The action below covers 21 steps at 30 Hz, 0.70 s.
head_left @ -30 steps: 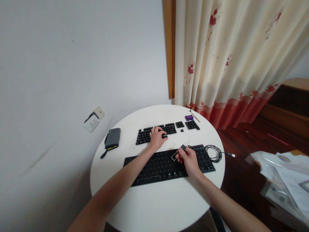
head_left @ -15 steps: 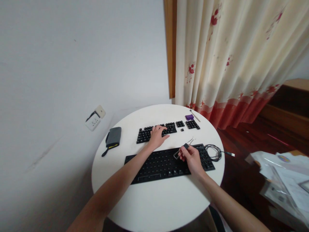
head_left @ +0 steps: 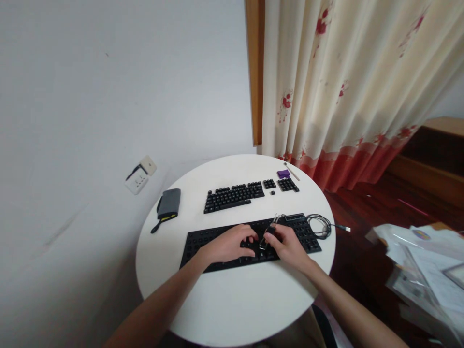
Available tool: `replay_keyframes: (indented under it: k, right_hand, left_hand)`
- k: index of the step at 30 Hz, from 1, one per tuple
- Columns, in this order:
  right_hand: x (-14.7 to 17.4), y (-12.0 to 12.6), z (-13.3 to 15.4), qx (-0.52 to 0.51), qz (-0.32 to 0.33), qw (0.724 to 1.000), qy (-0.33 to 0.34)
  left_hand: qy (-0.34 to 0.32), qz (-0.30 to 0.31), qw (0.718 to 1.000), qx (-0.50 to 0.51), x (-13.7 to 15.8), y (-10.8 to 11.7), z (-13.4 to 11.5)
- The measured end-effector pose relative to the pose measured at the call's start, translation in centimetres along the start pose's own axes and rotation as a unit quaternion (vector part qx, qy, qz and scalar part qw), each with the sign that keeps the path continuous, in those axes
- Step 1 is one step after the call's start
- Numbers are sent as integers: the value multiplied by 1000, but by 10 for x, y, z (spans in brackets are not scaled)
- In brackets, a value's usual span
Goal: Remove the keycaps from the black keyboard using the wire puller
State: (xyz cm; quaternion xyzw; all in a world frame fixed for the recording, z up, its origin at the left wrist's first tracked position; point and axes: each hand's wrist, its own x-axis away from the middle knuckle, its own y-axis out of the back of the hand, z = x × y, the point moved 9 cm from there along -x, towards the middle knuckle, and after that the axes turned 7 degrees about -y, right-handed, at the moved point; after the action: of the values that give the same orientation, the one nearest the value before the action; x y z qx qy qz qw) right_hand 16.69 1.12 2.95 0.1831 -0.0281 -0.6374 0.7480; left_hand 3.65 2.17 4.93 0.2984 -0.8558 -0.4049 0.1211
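A wire keycap puller [head_left: 270, 230] with a dark handle is pinched in my right hand [head_left: 289, 245]. Its wire loop points down at the black keyboard base [head_left: 213, 238], which shows bare switch positions where keycaps are off. My left hand [head_left: 229, 244] rests over the middle of that base, just left of the puller, thumb and fingers curved but apart. Nothing shows between them. Behind the base, removed black keycaps [head_left: 235, 195] lie in keyboard order, with smaller groups [head_left: 288, 184] to their right and one single keycap [head_left: 272, 193] apart. My hands hide part of the base.
Everything lies on a round white table [head_left: 232, 304]. A grey pouch [head_left: 169, 202] sits at its left edge. A coiled USB cable [head_left: 321, 227] overhangs the right edge. A purple cloth [head_left: 283, 173] and a brush [head_left: 292, 172] lie at the back. Plastic-wrapped papers [head_left: 420, 261] stand right.
My left hand has moved from the loose keycaps back to the keyboard base, beside my right hand. My right hand has tilted the puller's loop lower and slightly left.
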Motion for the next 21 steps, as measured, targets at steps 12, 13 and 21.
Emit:
replay_keyframes:
  k: [12, 13, 21]
  right_hand:
    - [4, -44, 25, 122, 170, 975, 81]
    - [5, -44, 28, 127, 174, 972, 93]
    - [7, -47, 35, 130, 180, 968, 113]
  left_hand:
    - [-5, -53, 997, 47, 6, 1, 10]
    - [-9, -41, 998, 42, 7, -1, 10]
    - [-55, 24, 998, 15, 12, -8, 3]
